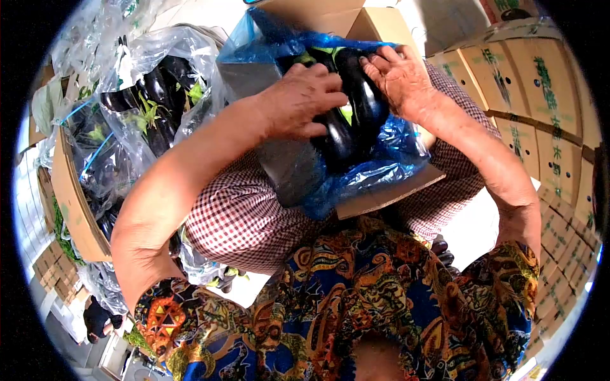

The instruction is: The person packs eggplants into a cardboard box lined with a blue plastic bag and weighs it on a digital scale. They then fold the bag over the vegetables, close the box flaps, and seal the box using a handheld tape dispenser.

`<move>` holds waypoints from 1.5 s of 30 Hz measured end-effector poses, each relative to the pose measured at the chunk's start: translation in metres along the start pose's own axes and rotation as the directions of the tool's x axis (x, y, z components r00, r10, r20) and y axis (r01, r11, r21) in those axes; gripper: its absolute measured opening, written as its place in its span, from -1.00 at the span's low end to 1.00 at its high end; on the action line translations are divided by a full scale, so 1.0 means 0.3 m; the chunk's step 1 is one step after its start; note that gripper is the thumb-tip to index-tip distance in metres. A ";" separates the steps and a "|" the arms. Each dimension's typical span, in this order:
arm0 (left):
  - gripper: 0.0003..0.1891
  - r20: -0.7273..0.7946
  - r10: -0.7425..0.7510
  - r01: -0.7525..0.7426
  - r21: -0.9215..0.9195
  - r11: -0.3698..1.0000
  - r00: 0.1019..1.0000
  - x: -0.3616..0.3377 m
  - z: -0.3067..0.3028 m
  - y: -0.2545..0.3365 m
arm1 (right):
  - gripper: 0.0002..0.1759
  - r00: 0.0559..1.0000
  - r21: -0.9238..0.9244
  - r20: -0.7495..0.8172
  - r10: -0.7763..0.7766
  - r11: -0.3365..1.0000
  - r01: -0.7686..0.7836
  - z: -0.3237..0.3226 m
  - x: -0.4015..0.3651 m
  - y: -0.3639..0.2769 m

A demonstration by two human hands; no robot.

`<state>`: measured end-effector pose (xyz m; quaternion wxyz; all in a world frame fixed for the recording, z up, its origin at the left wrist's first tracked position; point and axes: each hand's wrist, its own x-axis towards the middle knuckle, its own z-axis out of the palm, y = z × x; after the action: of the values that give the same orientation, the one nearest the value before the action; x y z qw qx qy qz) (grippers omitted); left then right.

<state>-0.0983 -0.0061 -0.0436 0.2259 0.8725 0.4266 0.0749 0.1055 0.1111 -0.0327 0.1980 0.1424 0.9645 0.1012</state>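
Dark, glossy eggplants (367,95) lie side by side in a cardboard box (381,202) lined with a blue plastic bag (381,173). The box sits between my knees. My left hand (304,101) rests over the eggplants on the left side, fingers bent and apart, with fingertips on their skins. At the upper right of the box, my right hand (397,79) has its fingers curled at the top end of an eggplant and the bag's edge; whether it grips either one cannot be made out.
To the left, an open carton (79,190) holds more eggplants (159,89) in clear plastic bags. Stacked printed cartons (546,89) line the right side. A person in dark clothing (98,317) is at the far lower left.
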 end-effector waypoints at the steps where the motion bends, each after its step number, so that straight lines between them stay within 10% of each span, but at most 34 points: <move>1: -0.38 -0.061 0.023 -0.024 -0.009 1.000 0.998 -0.011 0.031 -0.014 | -0.14 0.999 -0.017 -0.033 0.004 1.000 -0.005 0.043 -0.015 -0.006; 4: -0.36 -0.124 0.034 -0.035 -0.008 0.999 0.992 -0.011 0.058 -0.026 | -0.23 0.999 0.004 -0.040 0.000 1.000 0.001 0.014 -0.021 -0.010; 8: -0.39 -0.119 -0.045 0.043 -0.021 0.999 0.992 0.029 0.071 -0.032 | -0.35 0.902 0.178 -0.422 0.087 0.984 -0.012 -0.025 0.047 0.048; 15: -0.35 -0.128 -0.260 0.267 0.036 0.963 0.957 0.165 0.056 -0.018 | -0.80 0.930 0.123 -0.336 0.150 0.986 -0.115 0.016 0.161 0.087; 23: -0.29 -0.192 -0.266 0.281 0.057 0.958 0.945 0.187 0.081 0.016 | -0.80 0.727 0.850 -0.243 0.642 0.502 -0.159 -0.061 -0.070 0.286; 27: -0.32 -0.355 -0.166 0.173 -0.013 0.985 0.920 0.213 0.161 -0.048 | -0.73 0.702 0.792 -0.254 0.666 0.560 -0.245 -0.059 -0.062 0.278; 31: -0.33 -0.192 -0.204 0.220 0.066 0.973 0.960 0.247 0.128 -0.010 | -0.72 0.591 0.686 -0.356 0.724 0.632 -0.361 0.040 -0.013 0.381; 33: -0.32 -0.200 -0.215 0.230 0.059 0.971 0.956 0.217 0.105 -0.013 | -0.73 0.722 0.534 -0.295 0.625 0.735 -0.418 0.036 -0.042 0.431; 37: -0.33 -0.096 -0.220 0.177 -0.330 0.927 0.971 0.151 0.007 -0.090 | -0.71 0.637 0.597 -0.539 0.551 0.783 -0.173 -0.113 -0.095 0.307; 41: -0.44 -0.304 -0.460 0.274 -0.496 0.824 0.834 -0.102 -0.196 -0.076 | -0.72 0.862 0.830 -0.192 0.470 0.546 -0.113 -0.231 -0.099 0.085; 45: -0.50 -0.321 -0.728 0.215 -0.815 0.538 0.606 -0.507 -0.127 0.041 | -0.54 1.000 0.802 0.017 0.013 0.597 -0.021 -0.105 -0.046 -0.134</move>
<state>-0.1968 -0.1184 0.0054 0.3955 0.4715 0.6467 0.4505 0.0954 0.0646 -0.0096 0.1163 0.2258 0.9051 -0.3409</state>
